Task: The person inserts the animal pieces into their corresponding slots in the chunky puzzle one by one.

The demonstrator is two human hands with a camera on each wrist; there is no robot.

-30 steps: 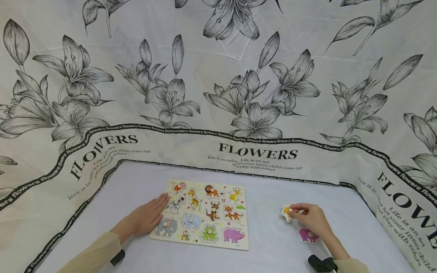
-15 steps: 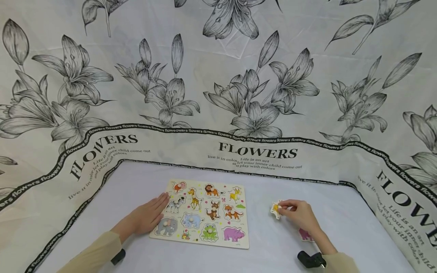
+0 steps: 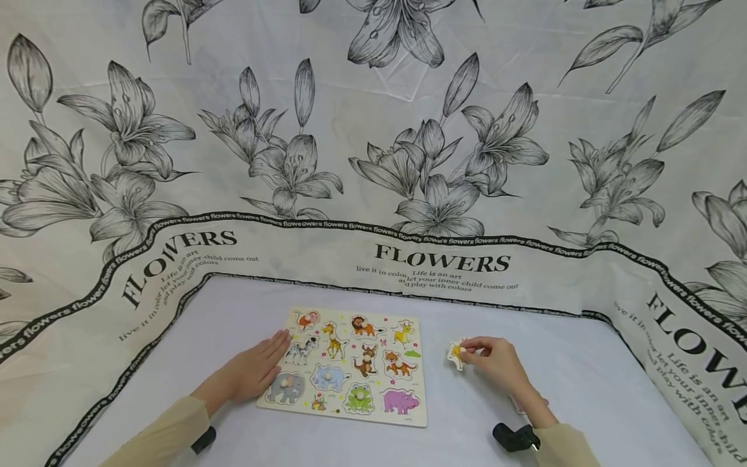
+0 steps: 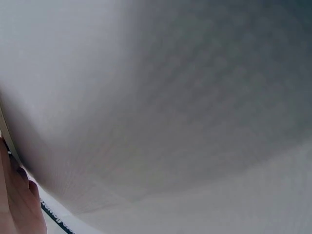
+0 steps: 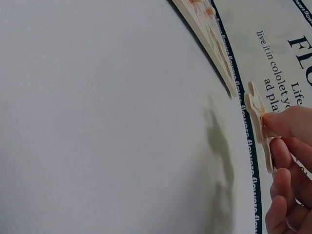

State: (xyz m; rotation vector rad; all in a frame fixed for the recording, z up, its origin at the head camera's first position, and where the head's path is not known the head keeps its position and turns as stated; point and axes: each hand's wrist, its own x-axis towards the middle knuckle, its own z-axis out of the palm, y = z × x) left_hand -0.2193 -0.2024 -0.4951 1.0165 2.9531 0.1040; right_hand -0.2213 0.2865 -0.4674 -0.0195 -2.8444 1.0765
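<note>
A wooden animal puzzle board point(image 3: 379, 383) lies flat on the table. My left hand point(image 3: 251, 373) rests along its left edge, fingers extended together; in the left wrist view only part of that hand point(image 4: 22, 209) shows, at the lower left corner. To the right of the board, my right hand point(image 3: 496, 363) pinches a yellow animal puzzle piece point(image 3: 455, 355) between thumb and fingers. In the right wrist view the piece point(image 5: 254, 109) is seen edge-on, held above the table, its shadow below. A purple hippo piece point(image 3: 518, 407) is mostly hidden beneath my right forearm.
Several animal pieces with knobs, such as the frog point(image 3: 358, 397) and the blue rhino point(image 3: 329, 377), sit in the board. The hippo picture point(image 3: 400, 402) at its lower right shows no knob. A flower-printed cloth point(image 3: 408, 272) surrounds the white table point(image 3: 443, 421).
My right hand has moved left toward the board, carrying the yellow animal piece. Its forearm now covers most of the hippo piece. The left hand and the board have stayed still.
</note>
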